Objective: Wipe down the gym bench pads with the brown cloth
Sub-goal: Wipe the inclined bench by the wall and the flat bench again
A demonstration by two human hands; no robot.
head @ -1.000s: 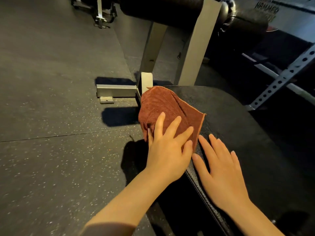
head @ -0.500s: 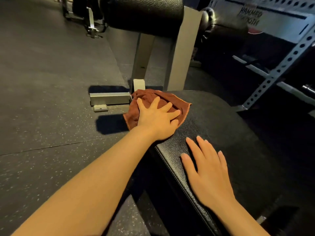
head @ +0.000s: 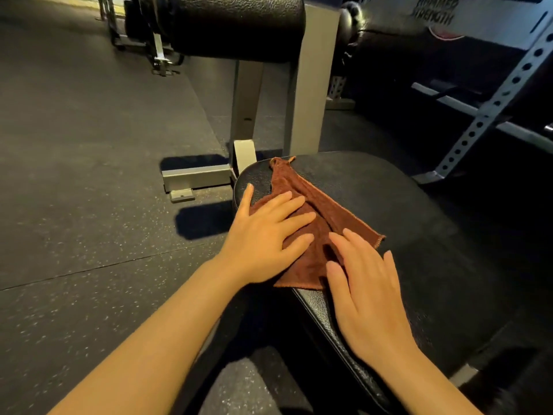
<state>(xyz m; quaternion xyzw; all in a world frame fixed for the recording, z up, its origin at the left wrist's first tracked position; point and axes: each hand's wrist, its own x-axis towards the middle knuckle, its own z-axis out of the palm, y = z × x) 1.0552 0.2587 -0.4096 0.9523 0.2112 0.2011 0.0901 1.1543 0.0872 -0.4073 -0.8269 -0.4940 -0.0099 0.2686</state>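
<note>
Brown cloth (head: 311, 211) lies spread on the near-left corner of the black bench pad (head: 404, 235), and we press it there with both hands. Part of it is hidden: our left hand (head: 263, 238) covers its left side and our right hand (head: 368, 292) covers its near-right edge, so we cannot make out its full outline. Its far end narrows to a rumpled point with a small loose tag near the pad's far edge, and a stitched hem shows along its right corner. The fabric looks like a rusty terry weave, creased in long folds running from far to near. Our left hand lies flat with fingers straight and spread, the thumb reaching off the cloth onto the bare pad; it grips nothing. Our right hand also lies flat, fingers straight, fingertips on the cloth and palm on the pad, holding nothing. The pad has a pebbled surface, and its right and near portions sink into shadow and run out of view. Beyond it, a grey steel post (head: 311, 85) carries a black roller pad (head: 236, 25) cut off at the top. Far right, a perforated rack upright (head: 490, 109) and mirrored lettering are dim. Speckled rubber floor (head: 89, 175) fills the left.
</note>
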